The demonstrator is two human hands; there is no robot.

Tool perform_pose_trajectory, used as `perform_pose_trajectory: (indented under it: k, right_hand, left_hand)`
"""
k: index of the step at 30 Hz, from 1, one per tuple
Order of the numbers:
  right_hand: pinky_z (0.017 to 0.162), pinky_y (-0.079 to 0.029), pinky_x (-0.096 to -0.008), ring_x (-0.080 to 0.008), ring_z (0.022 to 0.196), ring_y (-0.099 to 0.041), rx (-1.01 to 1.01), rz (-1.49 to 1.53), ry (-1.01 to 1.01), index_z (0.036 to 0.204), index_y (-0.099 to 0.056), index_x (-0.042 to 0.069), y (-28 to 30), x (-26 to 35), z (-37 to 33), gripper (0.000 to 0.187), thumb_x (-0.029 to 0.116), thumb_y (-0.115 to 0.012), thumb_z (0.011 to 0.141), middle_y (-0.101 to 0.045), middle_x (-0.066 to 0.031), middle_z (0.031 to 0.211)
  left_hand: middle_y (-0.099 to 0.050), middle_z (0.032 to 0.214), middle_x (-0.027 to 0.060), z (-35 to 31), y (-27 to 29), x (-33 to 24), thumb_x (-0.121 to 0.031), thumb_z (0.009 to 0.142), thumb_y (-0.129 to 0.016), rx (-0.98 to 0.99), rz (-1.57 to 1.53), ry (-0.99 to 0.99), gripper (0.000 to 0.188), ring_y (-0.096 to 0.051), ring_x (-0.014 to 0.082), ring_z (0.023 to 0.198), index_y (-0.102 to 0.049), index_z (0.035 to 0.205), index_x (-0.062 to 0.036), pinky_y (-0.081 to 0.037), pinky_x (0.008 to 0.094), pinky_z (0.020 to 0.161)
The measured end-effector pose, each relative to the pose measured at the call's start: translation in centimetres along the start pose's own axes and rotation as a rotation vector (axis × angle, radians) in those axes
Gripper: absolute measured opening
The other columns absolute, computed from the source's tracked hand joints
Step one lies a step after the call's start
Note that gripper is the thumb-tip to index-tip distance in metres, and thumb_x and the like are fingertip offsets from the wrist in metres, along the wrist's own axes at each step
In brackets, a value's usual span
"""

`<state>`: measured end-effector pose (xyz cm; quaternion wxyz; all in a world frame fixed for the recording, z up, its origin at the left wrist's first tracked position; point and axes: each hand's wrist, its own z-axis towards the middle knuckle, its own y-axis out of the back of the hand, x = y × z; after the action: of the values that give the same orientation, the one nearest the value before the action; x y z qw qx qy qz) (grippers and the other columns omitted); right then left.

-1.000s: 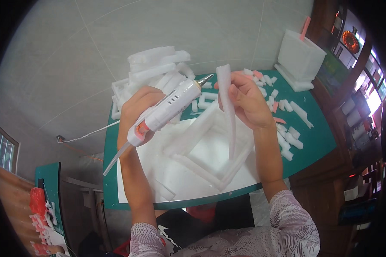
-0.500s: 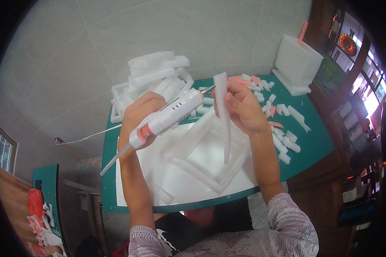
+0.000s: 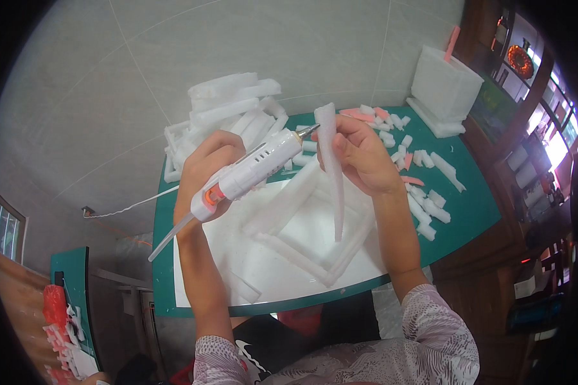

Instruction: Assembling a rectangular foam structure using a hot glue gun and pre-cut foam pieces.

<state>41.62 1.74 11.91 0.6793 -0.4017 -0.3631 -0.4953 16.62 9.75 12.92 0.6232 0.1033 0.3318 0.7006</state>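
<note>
My left hand (image 3: 213,159) is wrapped round a white glue gun (image 3: 260,164), whose metal nozzle points up to the right. A translucent glue stick (image 3: 172,239) sticks out of its rear end. The nozzle tip meets, or nearly meets, the left side of a white foam strip (image 3: 331,163) near its upper end. My right hand (image 3: 365,154) pinches that strip, which hangs down with its lower end narrowing. Below lies a square white foam frame (image 3: 295,255) on a white sheet (image 3: 202,269), partly hidden by the strip and my hands.
A green table (image 3: 469,208) carries a pile of white foam pieces (image 3: 228,106) at the back left. Several white and pink scraps (image 3: 424,160) lie on the right. A white foam block (image 3: 444,83) stands at the back right corner. A white cord (image 3: 131,204) runs to the left wall.
The glue gun's nozzle has shifted slightly up and left along with the foam strip's upper end. Both hands keep their hold.
</note>
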Motion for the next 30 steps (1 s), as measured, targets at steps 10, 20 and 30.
perform_pose_trajectory:
  k: [10, 20, 30]
  right_hand:
    - [0.070, -0.047, -0.0277, -0.0129, 0.076, -0.055, 0.033, 0.023, 0.012, 0.114, -0.058, -0.001, 0.2, -0.2, 0.0, 0.045, 0.038, -0.065, 0.092, -0.060, -0.0039, 0.091]
    - [0.083, -0.049, -0.0249, -0.0103, 0.092, -0.059, 0.103, 0.098, -0.013, 0.117, -0.060, 0.003, 1.1, -0.4, 0.2, 0.041, 0.034, -0.067, 0.092, -0.062, -0.0029, 0.100]
    - [0.067, -0.045, -0.0268, -0.0124, 0.071, -0.053, -0.091, 0.117, 0.036, 0.113, -0.057, 0.000, 0.2, 0.0, 0.4, 0.042, 0.038, -0.062, 0.094, -0.057, -0.0042, 0.079]
  left_hand:
    - [-0.062, 0.099, 0.0071, 0.0, -0.1, 0.0, 0.007, 0.064, -0.074, 0.021, 0.017, 0.019, 0.022, -0.061, 0.0148, 0.076, -0.057, 0.073, -0.0040, -0.051, 0.0241, 0.061]
    - [-0.062, 0.104, 0.0079, -0.1, 0.2, 0.0, -0.004, 0.062, -0.079, 0.053, -0.043, 0.087, 0.025, -0.063, 0.0229, 0.083, -0.064, 0.081, -0.0085, -0.052, 0.0314, 0.068]
    - [-0.061, 0.107, 0.0085, -0.5, 0.2, -0.2, -0.004, 0.060, -0.081, 0.084, -0.207, 0.108, 0.034, -0.064, 0.0198, 0.081, -0.071, 0.091, -0.0099, -0.052, 0.0287, 0.068]
